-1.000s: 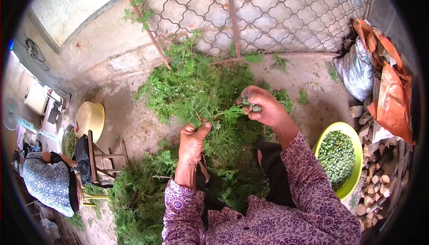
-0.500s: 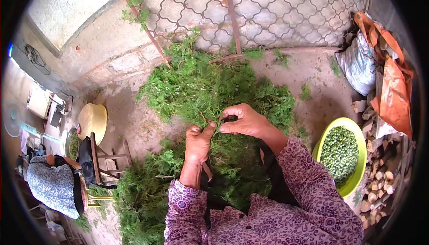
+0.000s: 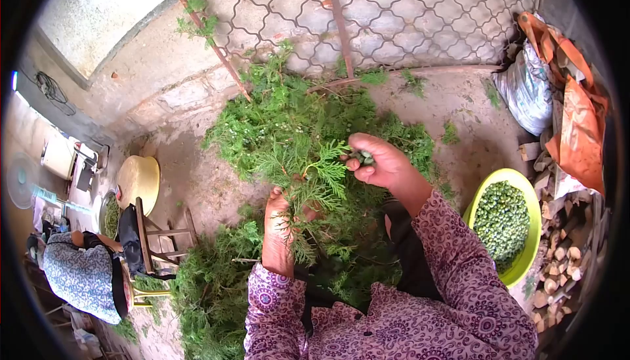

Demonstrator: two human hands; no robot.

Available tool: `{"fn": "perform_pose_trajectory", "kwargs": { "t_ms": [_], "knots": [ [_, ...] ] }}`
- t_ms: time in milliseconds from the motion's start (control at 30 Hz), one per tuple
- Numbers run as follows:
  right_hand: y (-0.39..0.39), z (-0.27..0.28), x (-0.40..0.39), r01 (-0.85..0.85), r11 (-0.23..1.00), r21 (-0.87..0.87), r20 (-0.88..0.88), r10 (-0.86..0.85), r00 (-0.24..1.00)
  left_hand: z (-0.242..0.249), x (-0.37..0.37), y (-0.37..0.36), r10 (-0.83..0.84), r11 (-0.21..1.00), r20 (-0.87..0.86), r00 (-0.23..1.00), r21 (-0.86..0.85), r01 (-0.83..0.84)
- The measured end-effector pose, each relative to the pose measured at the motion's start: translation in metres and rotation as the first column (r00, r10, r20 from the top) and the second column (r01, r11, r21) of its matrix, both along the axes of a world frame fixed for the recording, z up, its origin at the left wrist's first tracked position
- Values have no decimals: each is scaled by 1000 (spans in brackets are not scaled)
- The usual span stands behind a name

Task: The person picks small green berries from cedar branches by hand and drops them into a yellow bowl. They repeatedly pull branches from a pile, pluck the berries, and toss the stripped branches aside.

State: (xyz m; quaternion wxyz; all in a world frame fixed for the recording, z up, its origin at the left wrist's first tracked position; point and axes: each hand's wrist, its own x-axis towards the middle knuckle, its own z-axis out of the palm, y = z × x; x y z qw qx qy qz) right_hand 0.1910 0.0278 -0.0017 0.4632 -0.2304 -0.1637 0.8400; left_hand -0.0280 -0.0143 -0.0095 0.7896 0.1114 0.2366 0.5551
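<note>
My left hand [image 3: 277,225] is closed around a leafy evergreen sprig [image 3: 325,175], whose flat green fronds spread up and right and hide part of the fingers. To the right of the sprig's tips, my right hand [image 3: 387,163] is curled around several small green cones [image 3: 362,157], which show between thumb and fingers. Beneath and beyond both hands lies a big heap of cut evergreen branches [image 3: 262,124]. More branches [image 3: 216,288] cover the ground by my left arm. A yellow-green basin [image 3: 536,229] at the right holds many small green cones [image 3: 500,223].
Stacked firewood [image 3: 558,268], a white sack [image 3: 527,91] and orange sheeting [image 3: 577,143] line the right side. A wire lattice [image 3: 394,19] leans along the wall ahead. At left are a person [image 3: 82,275] bent forward, a wooden stool [image 3: 143,235], a tan tub [image 3: 139,183] and a fan [image 3: 23,179].
My hands have moved apart from their close pinch. The sprig now stands spread above my left hand, and green cones show in my right hand, which has shifted to the right.
</note>
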Motion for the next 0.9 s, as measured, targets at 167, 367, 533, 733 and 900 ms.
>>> {"fn": "perform_pose_trajectory", "kwargs": {
  "t_ms": [167,367,533,733,900],
  "knots": [
    [-5,-8,-24,-87,996,5,154,85,984,-13,-1,4,-3,1000,18,1000,15,3],
    [-12,-7,-45,-88,986,142,125,70,990,-2,12,5,-24,1000,-337,941,6,28],
    [-8,-16,-41,-105,969,225,157,70,985,4,15,1,-14,1000,-279,960,7,17],
    [-11,8,-23,-287,933,219,228,237,944,0,-13,8,83,994,-73,994,73,-78],
    [-12,8,-21,-203,936,289,-59,229,972,-11,-17,17,7,944,113,994,326,-44]
  ]
}}
